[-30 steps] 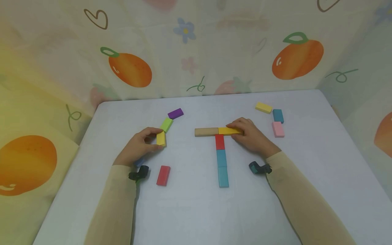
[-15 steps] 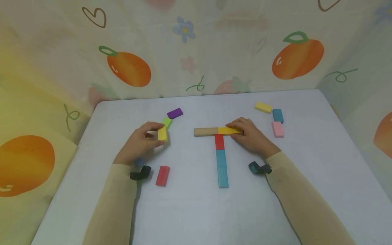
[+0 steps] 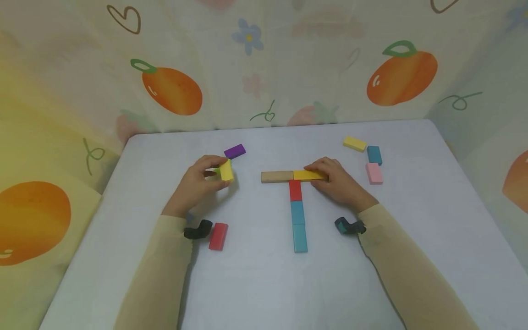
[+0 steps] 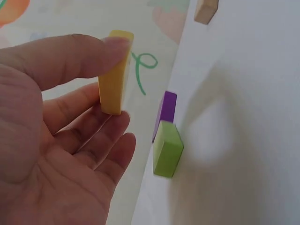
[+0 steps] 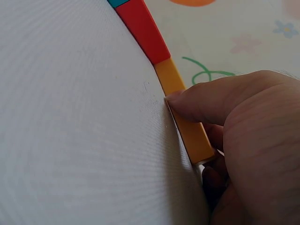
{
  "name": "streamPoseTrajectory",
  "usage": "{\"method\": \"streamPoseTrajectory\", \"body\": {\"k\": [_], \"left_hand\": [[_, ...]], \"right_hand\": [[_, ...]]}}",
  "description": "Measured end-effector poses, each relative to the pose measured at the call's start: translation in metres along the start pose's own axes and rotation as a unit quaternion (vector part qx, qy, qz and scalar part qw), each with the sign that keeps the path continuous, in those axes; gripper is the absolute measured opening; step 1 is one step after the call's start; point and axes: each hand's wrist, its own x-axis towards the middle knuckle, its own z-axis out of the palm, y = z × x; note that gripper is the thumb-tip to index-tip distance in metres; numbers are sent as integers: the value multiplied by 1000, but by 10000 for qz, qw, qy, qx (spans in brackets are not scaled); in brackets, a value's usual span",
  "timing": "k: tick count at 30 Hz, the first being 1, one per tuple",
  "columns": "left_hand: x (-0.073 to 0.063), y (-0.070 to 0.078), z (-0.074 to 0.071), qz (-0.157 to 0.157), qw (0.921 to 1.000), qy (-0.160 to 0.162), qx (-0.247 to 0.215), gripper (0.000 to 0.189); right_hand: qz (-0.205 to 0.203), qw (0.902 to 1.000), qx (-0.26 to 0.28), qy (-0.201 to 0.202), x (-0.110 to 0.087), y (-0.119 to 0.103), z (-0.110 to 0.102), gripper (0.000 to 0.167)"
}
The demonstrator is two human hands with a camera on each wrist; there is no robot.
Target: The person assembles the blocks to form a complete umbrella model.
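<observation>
Between thumb and fingers, my left hand point(image 3: 200, 181) pinches a yellow block point(image 3: 226, 171), raised above the table with its shadow below. Behind it lie a green block point(image 4: 168, 150), mostly hidden in the head view, and a purple block point(image 3: 235, 151). My right hand point(image 3: 336, 181) grips a darker yellow block point(image 5: 190, 133) lying on the table. That block meets a plain wooden block point(image 3: 277, 177) end to end. Under their joint, a red block point(image 3: 295, 190) and two teal blocks point(image 3: 298, 212) run toward me, forming a T.
Left of the T lies a loose red block point(image 3: 218, 236); a blue block point(image 3: 190, 217) peeks out by the left wrist. At the back right are a pale yellow block point(image 3: 354, 144), a blue-teal block point(image 3: 374, 155) and a pink block point(image 3: 374, 173). A printed cloth hangs behind the white table point(image 3: 255, 284).
My left hand has lifted the yellow block off the table and carried it slightly right and away from me, over the green block. The right hand has stayed in place.
</observation>
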Motion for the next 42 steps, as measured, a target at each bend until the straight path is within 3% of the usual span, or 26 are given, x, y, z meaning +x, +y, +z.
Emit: {"method": "streamPoseTrajectory", "body": {"k": [7,15,26,29,36,42], "left_hand": [[13,10,12,-173,9998,-86,94,61],[26,17,28,198,9994,-296,-10,59],[41,19,46,-459,9970,-484,403,64],[43,18,50,-485,9960,-500,552,67],[47,15,57,-227,9949,-461,873,67],[42,14,57,-521,9932,-405,962,72]], "right_hand": [[38,10000,30,-32,-1,-1,0,41],[23,10000,22,-20,0,2,0,41],[-20,10000,-36,17,0,2,0,41],[-53,10000,-49,43,1,2,0,42],[-25,10000,-20,33,0,1,-1,41],[-15,10000,11,27,-1,1,-1,41]]}}
